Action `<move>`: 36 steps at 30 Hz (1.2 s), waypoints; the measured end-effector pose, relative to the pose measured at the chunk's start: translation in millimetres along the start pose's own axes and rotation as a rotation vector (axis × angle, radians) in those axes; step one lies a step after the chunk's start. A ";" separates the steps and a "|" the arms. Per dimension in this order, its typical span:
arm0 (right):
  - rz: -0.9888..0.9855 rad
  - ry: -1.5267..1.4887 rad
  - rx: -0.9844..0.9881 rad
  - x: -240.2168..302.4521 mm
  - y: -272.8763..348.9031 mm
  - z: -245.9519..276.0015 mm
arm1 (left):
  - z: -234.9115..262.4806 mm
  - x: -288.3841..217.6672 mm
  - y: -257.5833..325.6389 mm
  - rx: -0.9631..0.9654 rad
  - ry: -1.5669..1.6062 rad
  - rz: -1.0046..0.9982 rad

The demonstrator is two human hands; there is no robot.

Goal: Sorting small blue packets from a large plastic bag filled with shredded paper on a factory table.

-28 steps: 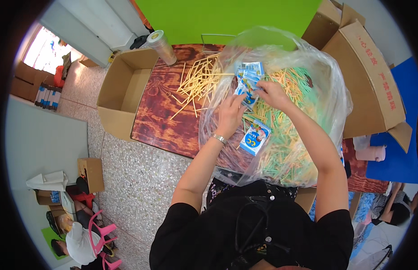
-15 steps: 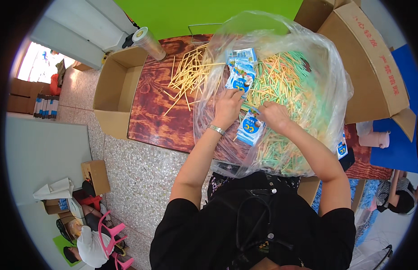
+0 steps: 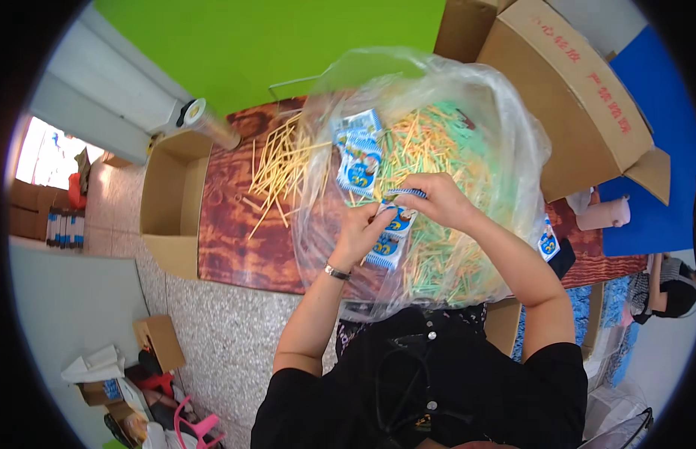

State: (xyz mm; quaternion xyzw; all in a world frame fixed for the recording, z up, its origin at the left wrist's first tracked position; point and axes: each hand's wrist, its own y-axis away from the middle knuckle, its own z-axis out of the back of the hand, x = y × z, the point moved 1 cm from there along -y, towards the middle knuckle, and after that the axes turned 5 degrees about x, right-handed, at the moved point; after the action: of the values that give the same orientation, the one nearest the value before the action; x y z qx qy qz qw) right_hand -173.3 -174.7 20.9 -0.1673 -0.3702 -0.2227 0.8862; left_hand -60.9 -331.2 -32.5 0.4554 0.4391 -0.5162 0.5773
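Observation:
Both of my hands meet over a large clear plastic bag [image 3: 521, 142] filled with thin green, orange and yellow sticks [image 3: 419, 150]. My left hand [image 3: 359, 230] pinches the side of a small blue-and-white packet [image 3: 401, 218] between thumb and fingers. At the packet's upper end, my right hand [image 3: 441, 200] grips its striped edge, fingers closed. Just below, partly hidden, another blue-and-white packet [image 3: 386, 251] lies on the bag. Several more such packets [image 3: 359, 163] rest overlapped beyond my left hand.
Loose pale-yellow sticks [image 3: 277, 168] lie scattered on the red-brown wooden table [image 3: 239, 251]. A clear cylindrical container [image 3: 213, 126] stands at the back left, beside an open cardboard box [image 3: 172, 202]. A big carton [image 3: 565, 97] and a pink mug [image 3: 604, 215] are at right. Another person [image 3: 670, 288] is at far right.
My right hand has risen to the packet's top edge and now grips it. My left hand has moved from the upper packets down to the same packet. The whole view has shifted.

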 end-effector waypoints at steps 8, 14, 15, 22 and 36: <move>0.033 -0.184 0.113 -22.6 -8.6 24.2 | -5.7 16.1 -28.8 -0.148 0.036 -0.001; -0.446 0.135 -0.194 -176.5 -27.2 103.1 | -15.7 20.9 -39.6 -0.101 -0.106 -0.069; -0.545 0.231 -0.154 -179.8 -28.0 111.5 | -13.4 28.3 -36.9 -0.106 -0.039 -0.067; -0.498 0.533 0.173 -206.6 -16.1 118.9 | -13.5 23.4 -31.4 -0.114 0.021 0.037; -0.497 0.379 0.288 -210.5 -29.9 102.6 | -16.5 29.0 -32.0 -0.067 0.129 -0.008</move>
State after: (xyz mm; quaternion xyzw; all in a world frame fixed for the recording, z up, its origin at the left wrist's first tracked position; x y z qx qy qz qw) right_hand -380.5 -95.6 -60.3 0.0993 -0.2559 -0.4044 0.8724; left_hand -91.0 -322.4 -66.5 0.4665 0.4942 -0.4731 0.5607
